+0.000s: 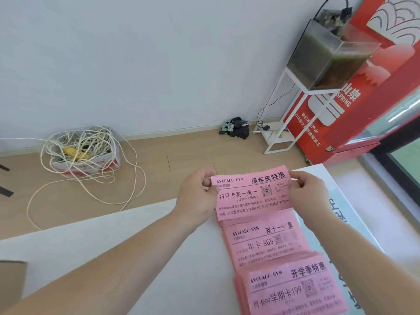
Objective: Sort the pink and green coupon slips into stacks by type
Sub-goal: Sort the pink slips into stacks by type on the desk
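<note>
Pink slip [252, 194] held between left hand [197, 196] and right hand [306, 194], each pinching one end.

Single head-worn wide-angle view, looking forward and steeply down over the white table [79, 242]. Both forearms run in from the bottom edge to the left hand [197, 196] and right hand [310, 194] near frame centre. Close range on the pink slip [250, 196] they pinch and the pink stacks [266, 244] below it, large print readable. The upper half takes in the wood floor [170, 155], wall [136, 64] and fish tank [327, 57] at upper right, farther off.
</note>
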Demonstrator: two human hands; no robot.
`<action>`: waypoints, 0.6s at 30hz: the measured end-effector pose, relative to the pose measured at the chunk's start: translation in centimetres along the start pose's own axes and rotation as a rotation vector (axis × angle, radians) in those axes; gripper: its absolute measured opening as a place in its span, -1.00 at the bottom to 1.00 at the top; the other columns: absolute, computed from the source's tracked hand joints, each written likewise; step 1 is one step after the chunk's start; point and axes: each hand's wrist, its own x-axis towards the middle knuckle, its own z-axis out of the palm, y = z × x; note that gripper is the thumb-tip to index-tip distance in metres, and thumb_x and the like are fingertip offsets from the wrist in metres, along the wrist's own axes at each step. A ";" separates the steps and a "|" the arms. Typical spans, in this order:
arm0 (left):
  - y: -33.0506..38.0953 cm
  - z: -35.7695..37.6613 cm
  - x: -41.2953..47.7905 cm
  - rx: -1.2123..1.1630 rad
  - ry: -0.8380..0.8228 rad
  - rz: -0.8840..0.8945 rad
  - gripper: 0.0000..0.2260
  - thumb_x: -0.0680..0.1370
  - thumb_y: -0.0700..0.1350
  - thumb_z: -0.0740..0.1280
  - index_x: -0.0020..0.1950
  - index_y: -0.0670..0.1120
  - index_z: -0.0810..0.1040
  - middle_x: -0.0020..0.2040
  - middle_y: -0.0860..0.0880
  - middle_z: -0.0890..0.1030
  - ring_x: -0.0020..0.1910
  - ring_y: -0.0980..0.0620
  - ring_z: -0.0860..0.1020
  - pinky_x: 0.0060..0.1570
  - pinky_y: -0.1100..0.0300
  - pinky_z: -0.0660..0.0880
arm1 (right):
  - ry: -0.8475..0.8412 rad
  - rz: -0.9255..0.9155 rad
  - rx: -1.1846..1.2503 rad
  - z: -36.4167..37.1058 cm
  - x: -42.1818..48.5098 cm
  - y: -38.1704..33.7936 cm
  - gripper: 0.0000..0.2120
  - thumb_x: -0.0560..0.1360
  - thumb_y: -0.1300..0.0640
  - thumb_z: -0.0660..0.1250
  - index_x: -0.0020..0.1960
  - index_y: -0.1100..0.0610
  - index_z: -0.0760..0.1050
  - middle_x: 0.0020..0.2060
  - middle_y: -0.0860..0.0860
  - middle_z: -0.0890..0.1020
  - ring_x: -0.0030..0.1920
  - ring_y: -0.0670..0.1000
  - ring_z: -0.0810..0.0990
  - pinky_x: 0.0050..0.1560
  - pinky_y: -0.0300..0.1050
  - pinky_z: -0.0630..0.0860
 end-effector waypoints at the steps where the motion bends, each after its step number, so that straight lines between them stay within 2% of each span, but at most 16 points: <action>1: -0.1 0.8 0.6 0.007 -0.004 -0.005 -0.78 0.59 -0.26 0.34 0.06 0.09 0.57 -0.09 0.00 0.68 -0.07 -0.06 0.69 -0.02 -0.16 0.65 | 0.006 0.008 -0.011 0.1 0.8 0.7 -0.68 0.63 0.27 0.16 0.15 -0.01 0.64 -0.18 -0.05 0.68 -0.19 0.03 0.61 -0.18 -0.05 0.53; 3: -0.3 2.1 1.5 0.047 -0.005 -0.001 -0.79 0.60 -0.26 0.34 0.05 0.07 0.56 -0.11 0.03 0.66 -0.10 -0.03 0.68 -0.02 -0.07 0.65 | 0.009 0.023 -0.037 0.4 2.0 1.9 -0.68 0.63 0.26 0.16 0.17 0.01 0.63 -0.16 -0.04 0.68 -0.17 0.03 0.62 -0.17 -0.04 0.55; 5: -0.7 2.8 1.9 0.119 0.001 0.020 -0.77 0.60 -0.26 0.34 0.04 0.10 0.55 -0.11 0.07 0.64 -0.14 0.04 0.65 -0.07 0.12 0.62 | 0.000 0.032 -0.059 0.8 2.4 2.7 -0.69 0.62 0.24 0.18 0.19 0.02 0.63 -0.15 -0.06 0.68 -0.15 0.03 0.63 -0.14 -0.02 0.57; 7: -1.4 3.0 2.2 0.182 0.003 0.049 -0.77 0.60 -0.24 0.34 0.08 0.11 0.56 -0.07 0.07 0.64 -0.15 0.09 0.63 -0.10 0.20 0.56 | -0.007 0.024 -0.088 1.1 2.5 3.2 -0.71 0.63 0.23 0.20 0.23 0.03 0.61 -0.14 -0.08 0.66 -0.15 0.03 0.61 -0.22 -0.09 0.50; 10: -2.6 2.7 2.8 0.368 -0.005 0.078 -0.70 0.60 -0.13 0.35 0.34 0.03 0.53 0.21 0.00 0.56 0.03 0.08 0.60 0.05 0.23 0.46 | -0.028 0.003 -0.182 1.2 2.7 3.8 -0.67 0.64 0.17 0.23 0.39 0.03 0.50 0.03 -0.01 0.61 -0.07 0.07 0.57 -0.28 -0.16 0.41; 12: -2.7 2.0 2.7 0.582 -0.040 0.141 -0.58 0.58 0.01 0.37 0.44 0.04 0.44 0.31 0.05 0.43 0.24 0.05 0.48 0.11 0.21 0.40 | -0.057 0.017 -0.295 1.0 2.9 3.9 -0.57 0.62 0.04 0.28 0.49 -0.01 0.40 0.24 0.04 0.52 0.07 0.08 0.54 -0.15 -0.06 0.52; 14: -2.5 1.5 2.2 0.734 -0.137 0.250 -0.36 0.49 0.20 0.43 0.51 0.08 0.33 0.40 0.09 0.31 0.41 0.04 0.29 0.27 0.16 0.36 | -0.161 0.002 -0.406 0.4 2.7 3.6 -0.36 0.53 -0.16 0.41 0.55 -0.14 0.29 0.40 0.06 0.40 0.31 0.13 0.46 0.12 0.09 0.54; 15: -2.3 1.4 2.1 0.794 -0.221 0.286 -0.23 0.43 0.28 0.45 0.55 0.10 0.24 0.48 0.09 0.23 0.49 0.03 0.18 0.39 0.13 0.30 | -0.261 0.004 -0.448 0.0 2.6 3.2 -0.17 0.42 -0.25 0.50 0.58 -0.22 0.20 0.48 0.05 0.30 0.43 0.15 0.36 0.21 0.12 0.51; 17: -2.0 1.8 2.1 0.926 -0.364 0.326 -0.01 0.34 0.36 0.47 0.62 0.13 0.03 0.62 0.04 0.03 0.60 0.02 -0.03 0.55 0.00 0.16 | -0.477 0.027 -0.558 -0.4 2.3 2.3 0.18 0.20 -0.30 0.64 0.60 -0.37 -0.03 0.61 -0.01 0.05 0.58 0.18 0.13 0.38 0.21 0.38; 18: -1.9 2.1 2.2 0.986 -0.397 0.339 0.05 0.32 0.37 0.47 0.63 0.14 -0.03 0.64 0.02 -0.03 0.61 0.01 -0.08 0.57 -0.04 0.11 | -0.541 0.026 -0.612 -0.4 2.2 2.0 0.27 0.15 -0.28 0.68 0.59 -0.41 -0.10 0.63 -0.02 -0.04 0.60 0.19 0.09 0.45 0.24 0.30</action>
